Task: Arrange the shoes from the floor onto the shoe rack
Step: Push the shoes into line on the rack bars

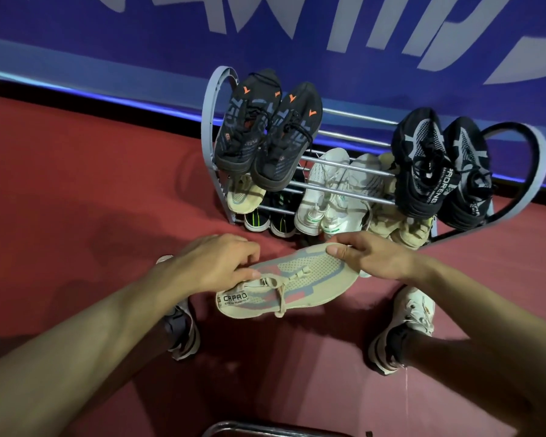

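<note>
Head camera, looking down: two bare forearms reach forward over a red floor (76, 184). Between the hands lies a beige knit shoe (292, 282) with grey and pink patches, turned crosswise, its heel to the left and its toe to the right. The left hand (215, 263) curls its fingers around the heel end, by the collar and laces. The right hand (369, 257) pinches the toe end, thumb on top. The shoe sits in front of the shoe rack (213, 121), apart from it; whether it touches the floor cannot be told.

The rack stands against a blue wall (108, 42). Its top rails carry a black pair with orange marks (265, 130) at left and a black and grey pair (438, 165) at right. Lower rails hold white shoes (325, 190), a second beige shoe (245, 193) and others, partly hidden.

Two worn sneakers, the person's feet (404, 326), frame the held shoe.
</note>
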